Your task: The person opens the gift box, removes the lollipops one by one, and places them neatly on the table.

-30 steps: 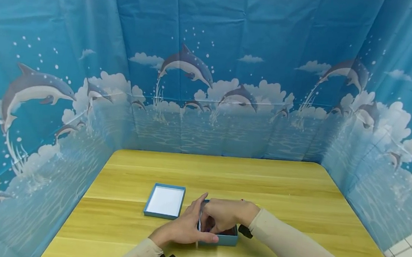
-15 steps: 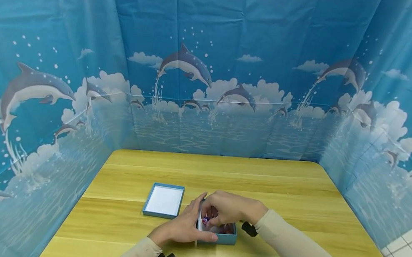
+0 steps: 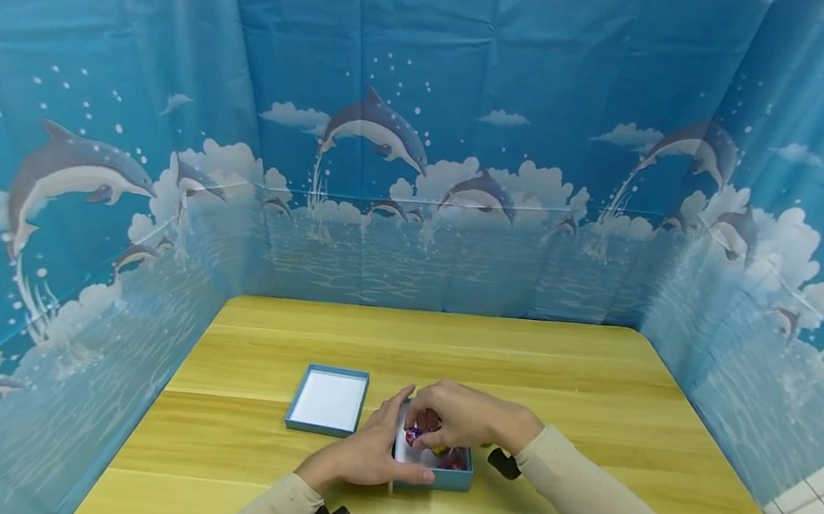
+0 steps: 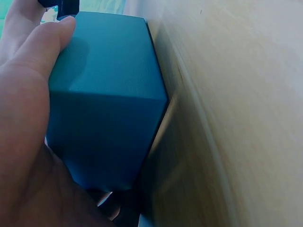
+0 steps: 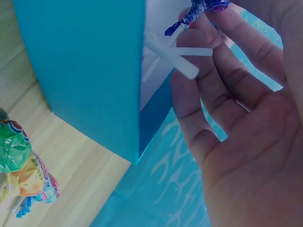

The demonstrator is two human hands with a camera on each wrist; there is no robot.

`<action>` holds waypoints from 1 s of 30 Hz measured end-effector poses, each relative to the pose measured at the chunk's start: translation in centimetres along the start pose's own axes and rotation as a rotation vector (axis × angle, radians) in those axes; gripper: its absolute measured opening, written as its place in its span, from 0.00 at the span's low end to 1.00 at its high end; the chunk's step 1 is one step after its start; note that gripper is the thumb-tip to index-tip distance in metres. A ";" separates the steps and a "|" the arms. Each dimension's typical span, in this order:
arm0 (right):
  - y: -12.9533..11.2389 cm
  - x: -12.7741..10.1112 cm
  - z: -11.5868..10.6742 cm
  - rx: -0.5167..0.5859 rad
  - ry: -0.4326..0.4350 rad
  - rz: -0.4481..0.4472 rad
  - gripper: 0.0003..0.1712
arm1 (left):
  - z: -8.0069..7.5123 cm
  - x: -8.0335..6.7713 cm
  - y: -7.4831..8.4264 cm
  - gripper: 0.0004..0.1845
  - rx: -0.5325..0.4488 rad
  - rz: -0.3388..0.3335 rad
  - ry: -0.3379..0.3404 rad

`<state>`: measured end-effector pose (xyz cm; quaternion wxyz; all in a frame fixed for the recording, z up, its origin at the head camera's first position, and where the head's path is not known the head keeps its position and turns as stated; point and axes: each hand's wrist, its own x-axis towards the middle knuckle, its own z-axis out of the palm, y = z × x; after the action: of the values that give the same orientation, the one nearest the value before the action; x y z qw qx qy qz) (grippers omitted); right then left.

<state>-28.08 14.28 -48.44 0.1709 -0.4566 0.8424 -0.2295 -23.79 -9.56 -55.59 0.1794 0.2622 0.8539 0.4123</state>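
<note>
Sitting on the table (image 3: 594,393), one open blue box (image 3: 435,469) holds wrapped lollipops; their number cannot be told. Left hand (image 3: 364,457) grips its left wall, thumb along the front. Right hand (image 3: 463,417) pinches one lollipop (image 3: 414,436) above it. One lid (image 3: 329,401) lies just left.

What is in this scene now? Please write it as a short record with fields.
left hand: left hand holds the side of the blue box
right hand: right hand pinches lollipops by their white sticks, over the box
box contents: wrapped sweets, kind unclear
lid: blue lid lies inside up on the wooden table, apart from the box, on its left
outside the box: wrapped candy on the table
</note>
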 end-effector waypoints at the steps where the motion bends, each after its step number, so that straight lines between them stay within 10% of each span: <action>1: 0.0 -0.1 0.0 0.008 0.002 0.000 0.05 | 0.0 0.0 0.0 0.74 -0.002 0.000 -0.003; 30: 1.0 -2.6 -1.4 0.000 0.195 -0.045 0.10 | 0.5 0.0 0.1 0.74 0.021 -0.052 0.009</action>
<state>-28.13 17.29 -47.58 0.0827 -0.4511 0.8445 -0.2766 -23.53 -9.19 -55.81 0.1836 0.2400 0.8654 0.3997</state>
